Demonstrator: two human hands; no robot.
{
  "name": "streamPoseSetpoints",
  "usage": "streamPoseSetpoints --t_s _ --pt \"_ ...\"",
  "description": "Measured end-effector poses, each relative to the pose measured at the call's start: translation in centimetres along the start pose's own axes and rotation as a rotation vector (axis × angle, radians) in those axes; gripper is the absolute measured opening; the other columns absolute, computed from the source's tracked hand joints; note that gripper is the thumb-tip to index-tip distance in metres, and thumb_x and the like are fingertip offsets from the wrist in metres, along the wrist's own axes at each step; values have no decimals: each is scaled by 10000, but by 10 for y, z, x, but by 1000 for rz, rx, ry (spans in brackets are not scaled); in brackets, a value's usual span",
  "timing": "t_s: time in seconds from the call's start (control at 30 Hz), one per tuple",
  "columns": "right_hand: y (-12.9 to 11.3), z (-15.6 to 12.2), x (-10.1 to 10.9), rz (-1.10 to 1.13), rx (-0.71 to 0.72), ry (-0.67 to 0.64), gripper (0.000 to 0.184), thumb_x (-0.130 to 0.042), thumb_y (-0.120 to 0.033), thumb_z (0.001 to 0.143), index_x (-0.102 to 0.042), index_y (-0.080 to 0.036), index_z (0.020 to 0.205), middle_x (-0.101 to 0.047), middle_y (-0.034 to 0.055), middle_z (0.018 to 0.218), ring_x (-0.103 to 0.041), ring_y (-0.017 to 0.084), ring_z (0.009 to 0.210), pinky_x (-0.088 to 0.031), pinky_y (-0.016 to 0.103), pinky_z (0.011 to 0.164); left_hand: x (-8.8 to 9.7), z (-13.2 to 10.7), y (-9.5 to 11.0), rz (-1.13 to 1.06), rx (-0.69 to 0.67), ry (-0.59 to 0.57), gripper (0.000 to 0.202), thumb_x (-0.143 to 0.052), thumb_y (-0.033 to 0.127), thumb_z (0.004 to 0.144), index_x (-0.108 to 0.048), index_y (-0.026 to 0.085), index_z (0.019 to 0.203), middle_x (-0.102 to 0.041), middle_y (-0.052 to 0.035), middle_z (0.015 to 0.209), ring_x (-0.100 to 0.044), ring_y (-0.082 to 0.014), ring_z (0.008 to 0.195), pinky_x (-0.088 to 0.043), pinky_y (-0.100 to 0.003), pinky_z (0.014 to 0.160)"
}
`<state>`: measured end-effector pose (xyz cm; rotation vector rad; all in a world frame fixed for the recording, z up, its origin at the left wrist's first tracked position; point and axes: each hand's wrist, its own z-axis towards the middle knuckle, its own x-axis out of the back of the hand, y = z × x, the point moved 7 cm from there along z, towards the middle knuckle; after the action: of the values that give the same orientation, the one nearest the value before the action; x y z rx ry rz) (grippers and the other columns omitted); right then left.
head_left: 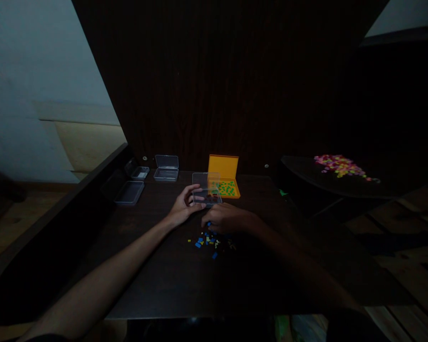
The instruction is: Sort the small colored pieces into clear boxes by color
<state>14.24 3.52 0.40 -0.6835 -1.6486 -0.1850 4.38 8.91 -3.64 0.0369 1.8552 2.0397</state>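
My left hand (pixel 186 203) is closed around the left side of a clear plastic box (pixel 207 181) with its lid raised. A few small brown pieces (pixel 211 196) lie inside that box. My right hand (pixel 223 218) is just in front of the box, over a scattered pile of small blue, yellow and pale building-brick pieces (pixel 207 240). Its fingers are bent together above the pile; whether a piece is between them is hidden. Behind the clear box stands an open orange box (pixel 224 165) holding many small green pieces (pixel 228 188).
An open clear box (pixel 166 175) stands at the back left, with a smaller clear case (pixel 141 172) and a shallow clear tray (pixel 129 193) beside it. A heap of pink and yellow pieces (pixel 340 166) lies on a dark ledge at right. A dark side panel (pixel 67 228) borders the left.
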Motion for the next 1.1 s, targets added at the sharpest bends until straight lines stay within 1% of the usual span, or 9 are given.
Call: streamPoseSetpoints --t_s 0.2,0.3,0.4,0.5,0.57,0.7,0.8,0.97,1.1 --pt "-1 -6 4 -32 -52 -23 244 -547 -173 814 -682 -232 1009 -699 34 996 -602 180 937 -421 269 756 -1 0 2 1 1 -4 636 -794 151 585 -511 206 1152 -533 -84 1202 -593 -139 904 -504 -330 829" --pt "2 -6 3 -48 -75 -32 229 -552 -202 816 -680 -231 1004 -691 47 991 -598 191 944 -419 273 740 -1 0 2 4 6 3 634 -794 149 585 -510 204 1149 -533 -82 1202 -593 -138 908 -502 -324 831" --pt "4 -4 1 -39 -60 -20 219 -567 -223 805 -679 -231 993 -689 42 958 -600 185 901 -412 271 716 -1 0 2 2 13 1 642 -795 153 586 -503 207 1155 -531 -82 1205 -592 -136 918 -501 -305 821" --pt "4 -3 0 -12 -17 -5 185 -605 -250 787 -686 -226 952 -690 24 928 -588 176 890 -404 269 738 -1 0 1 2 15 -3 644 -798 160 585 -503 210 1156 -529 -86 1209 -596 -138 915 -505 -298 805" --pt "4 -3 -2 9 -6 -19 170 -631 -260 768 -688 -225 924 -691 14 910 -585 171 870 -401 266 734 -1 0 0 -1 15 -5 634 -797 166 590 -507 211 1152 -524 -90 1224 -599 -138 913 -506 -300 806" --pt "7 -4 -3 15 -35 -23 157 -629 -250 767 -690 -225 910 -687 17 880 -585 170 836 -396 264 700 0 0 -1 -6 12 -6 626 -793 165 600 -511 216 1157 -512 -90 1256 -596 -127 904 -502 -297 819" --pt "8 -4 -3 13 -31 -17 151 -619 -250 779 -691 -225 910 -684 23 876 -585 173 843 -395 263 693 0 -1 -1 1 20 -3 622 -790 156 603 -516 218 1158 -511 -90 1260 -591 -129 909 -504 -299 822" --pt "8 -3 -4 24 -35 -40 154 -600 -233 799 -684 -215 927 -682 26 885 -585 173 859 -397 263 706 0 -1 -2 -3 30 3 637 -788 153 597 -513 218 1168 -529 -85 1226 -593 -139 920 -511 -316 828" --pt "8 -2 -3 28 -57 -45 156 -607 -247 815 -681 -214 948 -678 30 899 -581 176 890 -392 266 727 0 -1 -2 1 27 2 641 -790 150 595 -508 215 1167 -530 -82 1221 -597 -138 922 -506 -314 838"
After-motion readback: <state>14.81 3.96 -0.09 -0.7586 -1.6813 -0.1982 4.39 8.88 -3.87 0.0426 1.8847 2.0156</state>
